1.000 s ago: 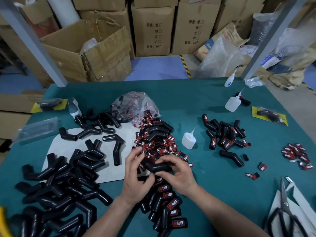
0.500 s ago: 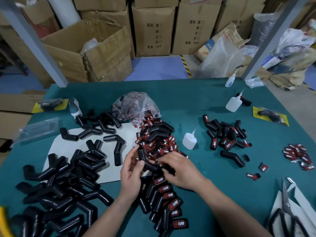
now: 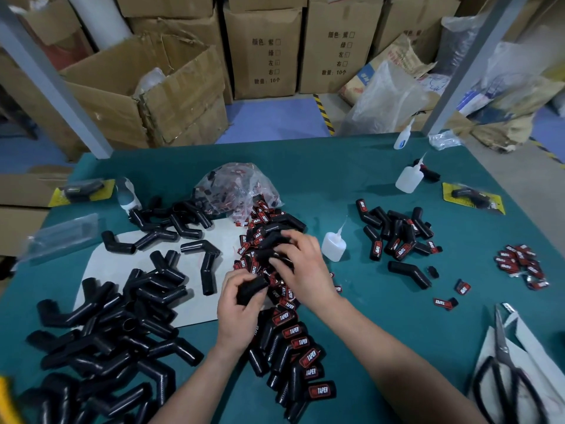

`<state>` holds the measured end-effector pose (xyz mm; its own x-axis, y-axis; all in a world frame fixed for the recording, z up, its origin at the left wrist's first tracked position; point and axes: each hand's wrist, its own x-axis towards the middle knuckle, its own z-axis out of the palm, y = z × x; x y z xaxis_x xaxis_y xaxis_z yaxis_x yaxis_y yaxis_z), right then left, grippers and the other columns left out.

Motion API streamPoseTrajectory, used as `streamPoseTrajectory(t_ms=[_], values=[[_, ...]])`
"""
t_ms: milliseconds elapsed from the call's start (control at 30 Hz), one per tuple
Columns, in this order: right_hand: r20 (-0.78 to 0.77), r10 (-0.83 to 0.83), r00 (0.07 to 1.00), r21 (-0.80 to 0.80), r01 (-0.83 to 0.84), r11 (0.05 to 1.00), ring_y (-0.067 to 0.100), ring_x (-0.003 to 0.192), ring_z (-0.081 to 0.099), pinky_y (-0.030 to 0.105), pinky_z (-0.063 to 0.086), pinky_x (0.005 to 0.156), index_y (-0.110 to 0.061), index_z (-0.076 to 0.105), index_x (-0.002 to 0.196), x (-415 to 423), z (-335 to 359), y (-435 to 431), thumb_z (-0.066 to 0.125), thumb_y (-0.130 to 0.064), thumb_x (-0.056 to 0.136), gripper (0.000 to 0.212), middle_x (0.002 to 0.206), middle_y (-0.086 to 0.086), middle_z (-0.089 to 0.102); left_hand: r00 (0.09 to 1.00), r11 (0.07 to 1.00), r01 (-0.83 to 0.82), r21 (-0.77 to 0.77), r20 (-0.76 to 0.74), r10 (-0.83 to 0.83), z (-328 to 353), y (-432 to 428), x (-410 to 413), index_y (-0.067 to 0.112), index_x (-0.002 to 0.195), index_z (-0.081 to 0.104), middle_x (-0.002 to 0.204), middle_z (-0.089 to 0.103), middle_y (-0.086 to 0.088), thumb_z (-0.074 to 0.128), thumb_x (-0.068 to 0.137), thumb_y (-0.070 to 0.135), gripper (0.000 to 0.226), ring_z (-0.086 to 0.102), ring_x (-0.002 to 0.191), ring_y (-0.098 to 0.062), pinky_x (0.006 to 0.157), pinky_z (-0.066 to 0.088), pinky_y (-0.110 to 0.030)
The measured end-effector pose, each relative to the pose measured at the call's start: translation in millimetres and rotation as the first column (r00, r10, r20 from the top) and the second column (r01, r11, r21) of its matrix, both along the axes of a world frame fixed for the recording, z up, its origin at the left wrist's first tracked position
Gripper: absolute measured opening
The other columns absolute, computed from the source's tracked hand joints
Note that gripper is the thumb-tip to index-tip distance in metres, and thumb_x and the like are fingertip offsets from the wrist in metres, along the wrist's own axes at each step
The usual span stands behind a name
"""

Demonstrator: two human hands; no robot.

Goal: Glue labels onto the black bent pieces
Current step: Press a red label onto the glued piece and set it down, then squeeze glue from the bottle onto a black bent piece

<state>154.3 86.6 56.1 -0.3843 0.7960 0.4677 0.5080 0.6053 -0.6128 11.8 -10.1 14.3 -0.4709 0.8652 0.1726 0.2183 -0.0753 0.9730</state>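
My left hand (image 3: pixel 238 313) is closed around one black bent piece (image 3: pixel 251 289), held just above the green table (image 3: pixel 382 316). My right hand (image 3: pixel 301 264) reaches forward into the heap of red-and-black labels (image 3: pixel 260 224), fingers curled down among labels and bent pieces; what it grips is hidden. A row of labelled bent pieces (image 3: pixel 301 359) lies below my hands. Unlabelled black bent pieces (image 3: pixel 101 341) are piled at the left. A small glue bottle (image 3: pixel 334 244) stands just right of my right hand.
A second group of labelled pieces (image 3: pixel 397 237) lies at the right, with loose labels (image 3: pixel 519 264) further right. Scissors (image 3: pixel 504 371) rest at the lower right. Two more glue bottles (image 3: pixel 409 179) (image 3: pixel 403 139) stand at the back right. A plastic bag of labels (image 3: pixel 235 188) sits behind the heap. Cardboard boxes (image 3: pixel 146 96) stand beyond the table.
My right hand let go of the bent piece and moved forward into the label heap. My left hand keeps the piece, now held alone.
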Motion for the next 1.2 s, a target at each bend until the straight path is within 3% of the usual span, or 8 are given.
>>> streamPoseTrajectory(t_ms=[167,367,533,667,800,933,1100,1200], values=[[-0.084,0.232,0.969,-0.167,-0.243,0.956,0.014,0.105,0.062,0.024,0.049,0.096,-0.01,0.07,0.12,-3.6,-2.0,-24.3,0.07,-0.031,0.093,0.035,0.114,0.004,0.065,0.997,0.997,0.04,-0.067,0.066,-0.036,-3.0,-0.8,0.7,0.058,0.115,0.066,0.11,0.073,0.018,0.074,0.086,0.001,0.064,0.069,0.105,-0.002,0.089,0.052,-0.012],[-0.19,0.032,0.981,-0.356,-0.099,0.929,0.005,0.083,0.063,0.024,0.05,0.077,-0.014,0.075,0.091,11.6,-12.5,-28.0,0.066,-0.024,0.097,0.015,0.086,-0.006,0.068,0.97,0.953,0.234,-0.193,-0.021,-0.242,0.7,-1.2,2.4,0.056,0.109,0.062,0.108,0.071,0.024,0.072,0.084,0.034,0.035,0.069,0.101,-0.001,0.088,0.054,-0.02],[-0.104,-0.009,0.995,-0.138,-0.005,0.99,0.006,0.086,0.061,0.022,0.05,0.079,-0.013,0.071,0.093,37.1,-22.1,-27.9,0.052,-0.033,0.103,0.029,0.09,-0.01,0.067,0.969,0.947,0.244,-0.211,0.021,-0.245,-2.6,0.8,2.3,0.052,0.108,0.064,0.099,0.075,0.014,0.071,0.079,0.05,0.029,0.073,0.089,-0.011,0.084,0.06,-0.037],[-0.017,-0.001,1.0,0.019,0.001,1.0,0.01,0.059,0.055,0.033,0.05,0.051,-0.014,0.068,0.076,56.1,-30.6,-27.5,0.058,-0.037,0.1,0.035,0.067,-0.007,0.06,0.97,0.95,0.241,-0.199,0.009,-0.244,-3.4,-1.3,2.7,0.052,0.109,0.06,0.098,0.076,0.011,0.069,0.083,0.052,0.027,0.074,0.09,-0.011,0.083,0.06,-0.039],[0.043,0.14,0.989,-0.029,-0.139,0.99,0.011,0.087,0.064,0.031,0.057,0.074,-0.013,0.073,0.097,57.4,-39.0,-24.8,0.068,-0.025,0.095,0.014,0.094,-0.005,0.067,0.98,0.963,0.194,-0.189,-0.008,-0.199,-1.5,0.8,4.9,0.053,0.115,0.058,0.11,0.072,0.02,0.066,0.088,0.053,0.028,0.071,0.101,-0.006,0.086,0.058,-0.029],[0.051,0.087,0.995,-0.044,-0.085,0.995,0.014,0.104,0.063,0.032,0.055,0.087,-0.009,0.073,0.109,49.1,-45.8,-24.0,0.072,-0.013,0.091,0.019,0.109,-0.002,0.067,0.991,0.984,0.134,-0.12,0.039,-0.131,-4.0,3.0,4.1,0.039,0.126,0.062,0.127,0.068,0.019,0.07,0.099,0.022,0.033,0.064,0.121,-0.005,0.1,0.051,-0.022],[-0.156,-0.208,0.966,0.083,0.223,0.971,0.017,0.097,0.06,0.036,0.053,0.083,-0.01,0.067,0.106,53.8,-37.3,-14.7,0.068,-0.013,0.089,0.017,0.104,-0.004,0.061,0.994,0.991,0.106,-0.079,0.021,-0.104,-2.8,1.4,2.8,0.058,0.109,0.067,0.112,0.069,0.021,0.077,0.09,0.016,0.047,0.067,0.107,-0.005,0.081,0.052,-0.01],[-0.236,-0.43,0.871,-0.054,0.43,0.901,0.023,0.113,0.051,0.039,0.047,0.092,-0.01,0.056,0.121,63.1,-32.4,-1.7,0.075,-0.016,0.083,0.043,0.119,0.0,0.053,0.985,0.986,0.164,-0.025,-0.051,-0.165,1.2,-1.3,4.7,0.058,0.118,0.067,0.116,0.065,0.024,0.075,0.09,0.02,0.048,0.064,0.11,0.002,0.088,0.049,-0.006]])
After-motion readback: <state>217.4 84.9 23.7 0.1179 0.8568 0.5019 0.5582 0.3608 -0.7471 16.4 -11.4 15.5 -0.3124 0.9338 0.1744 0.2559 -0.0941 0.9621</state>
